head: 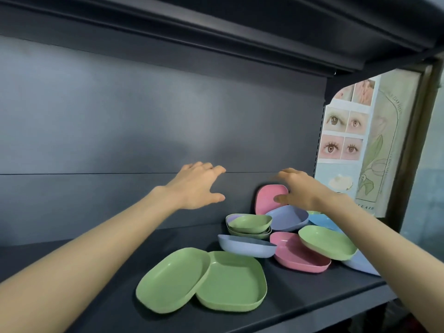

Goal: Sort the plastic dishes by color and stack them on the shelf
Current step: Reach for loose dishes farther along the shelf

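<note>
Left hand [197, 186] hovering, fingers apart, holding nothing | plastic dishes [230, 282] lying jumbled at the right end of the shelf [312, 294]; I am judging them light, stiff, slick | pink dish [266, 198] standing on edge at the back, rim best for pinching | right hand [302, 191] hovering at it, fingers spread.

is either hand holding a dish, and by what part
The left hand holds nothing. The right hand is at the top rim of the upright pink dish, thumb across its face; whether it grips cannot be told.
</note>
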